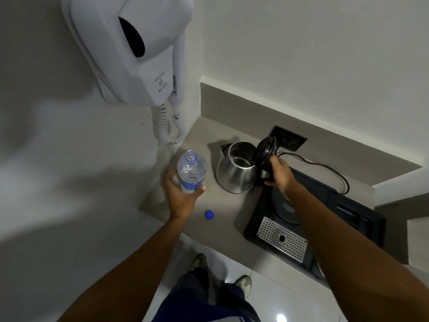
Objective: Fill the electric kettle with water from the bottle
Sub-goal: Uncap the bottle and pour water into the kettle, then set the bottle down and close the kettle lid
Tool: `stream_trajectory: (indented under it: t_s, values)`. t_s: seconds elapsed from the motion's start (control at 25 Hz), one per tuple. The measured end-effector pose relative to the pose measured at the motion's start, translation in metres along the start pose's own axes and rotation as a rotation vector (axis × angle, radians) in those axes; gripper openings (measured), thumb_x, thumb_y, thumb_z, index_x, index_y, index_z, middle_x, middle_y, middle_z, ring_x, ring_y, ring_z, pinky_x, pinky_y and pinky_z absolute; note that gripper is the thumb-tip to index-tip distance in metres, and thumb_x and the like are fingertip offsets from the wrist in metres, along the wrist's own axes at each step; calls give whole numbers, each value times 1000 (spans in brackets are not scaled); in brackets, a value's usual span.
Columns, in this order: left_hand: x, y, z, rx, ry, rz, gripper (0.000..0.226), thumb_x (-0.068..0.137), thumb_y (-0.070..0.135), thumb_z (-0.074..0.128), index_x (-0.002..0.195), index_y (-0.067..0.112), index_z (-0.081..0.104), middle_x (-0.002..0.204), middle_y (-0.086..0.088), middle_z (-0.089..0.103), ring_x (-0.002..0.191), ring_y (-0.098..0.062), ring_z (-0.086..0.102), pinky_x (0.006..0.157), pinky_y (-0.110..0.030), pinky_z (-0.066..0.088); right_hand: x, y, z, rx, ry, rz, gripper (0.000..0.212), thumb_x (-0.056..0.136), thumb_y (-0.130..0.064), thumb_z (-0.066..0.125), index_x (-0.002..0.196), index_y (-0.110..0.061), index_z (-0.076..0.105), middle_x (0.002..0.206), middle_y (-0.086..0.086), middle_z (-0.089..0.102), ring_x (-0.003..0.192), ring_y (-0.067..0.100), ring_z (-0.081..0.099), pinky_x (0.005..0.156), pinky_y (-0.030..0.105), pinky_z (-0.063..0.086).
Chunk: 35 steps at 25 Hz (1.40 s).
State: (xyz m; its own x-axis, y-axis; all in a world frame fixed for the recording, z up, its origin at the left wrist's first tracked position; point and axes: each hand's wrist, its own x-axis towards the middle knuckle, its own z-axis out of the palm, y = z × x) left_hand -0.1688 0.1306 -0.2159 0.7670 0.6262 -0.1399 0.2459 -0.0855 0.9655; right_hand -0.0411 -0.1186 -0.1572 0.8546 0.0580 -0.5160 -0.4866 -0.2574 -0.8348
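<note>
A narrow grey stone surface (232, 205) is wedged into a white-walled corner, its near edge dropping to a pale tiled floor (267, 298). The left hand (180, 191) has its grip wrapped round the lower half of a clear plastic water bottle with a blue label (191, 171), upright and uncapped, close to the left edge. The right hand (279, 174) has its grip curled on the black handle of the stainless steel electric kettle (236, 169), which stands on the surface with its black lid (264, 148) tipped up. Bottle and kettle stand just apart. A small blue bottle cap (209, 214) lies near the front edge. A black tray with a perforated metal plate (348, 205) fills the right side. A white wall-mounted hair dryer (132, 49) overhangs the left wall.
</note>
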Motion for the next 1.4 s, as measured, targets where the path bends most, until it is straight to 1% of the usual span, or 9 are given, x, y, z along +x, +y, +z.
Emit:
stream_trajectory:
  t_s: [0.12,0.36,0.6,0.72,0.88,1.04,1.2,1.28,1.4]
  values:
    - [-52,-41,6,173,179,-61,73,59,41,86,109,2,50,109,-17,53,100,-32,52,88,-49,48,-1,-1,0,-6,-4,9,60,85,-59,46,125,-17,57,132,9,58,119,26,53,87,47,54]
    - [-61,-76,17,608,-470,163,21,84,8,66,105,6,65,111,-15,61,106,-29,55,97,-44,44,-1,-3,-1,-9,-19,19,67,73,-67,47,123,-23,56,130,6,56,119,26,52,94,54,52]
    - [-57,-68,20,812,-600,443,59,81,17,61,138,17,42,142,-11,44,125,-27,45,102,-39,39,-1,-2,-2,-13,-30,16,65,79,-62,47,128,-19,55,134,10,57,124,28,52,94,53,52]
    - [-67,-70,42,906,-812,599,58,82,36,60,136,21,42,143,-7,40,124,-25,40,100,-39,38,-3,-3,-2,-29,-30,18,74,71,-67,47,126,-19,56,132,8,58,122,26,53,93,52,52]
    - [-80,-78,64,1023,-889,580,36,91,29,57,123,13,54,136,-8,43,117,-25,44,94,-32,38,-3,-4,0,-24,-37,5,66,71,-67,47,119,-23,56,129,7,57,118,24,52,91,50,52]
    - [-73,-42,48,767,-748,588,27,90,20,61,115,9,61,125,-10,52,111,-25,50,93,-32,44,0,-3,-1,-13,-40,7,56,78,-62,47,117,-24,56,128,7,58,119,26,53,91,51,52]
    - [-38,50,9,323,-258,838,20,90,16,63,110,16,65,114,0,57,100,-14,53,91,-21,42,1,-2,-3,0,-45,-5,39,88,-56,46,113,-28,55,130,8,56,120,27,52,93,53,51]
    - [-11,89,-13,337,11,932,18,94,21,60,111,17,65,113,1,60,99,-15,53,92,-21,41,-1,-4,-2,-3,-43,-6,47,88,-58,46,120,-24,55,129,7,56,119,27,52,93,52,52]
    - [16,110,-26,516,119,858,19,88,10,67,106,5,71,105,-11,69,90,-29,59,84,-33,49,-4,-6,-2,-5,-28,6,50,90,-56,46,124,-21,55,130,8,56,118,27,52,93,53,52]
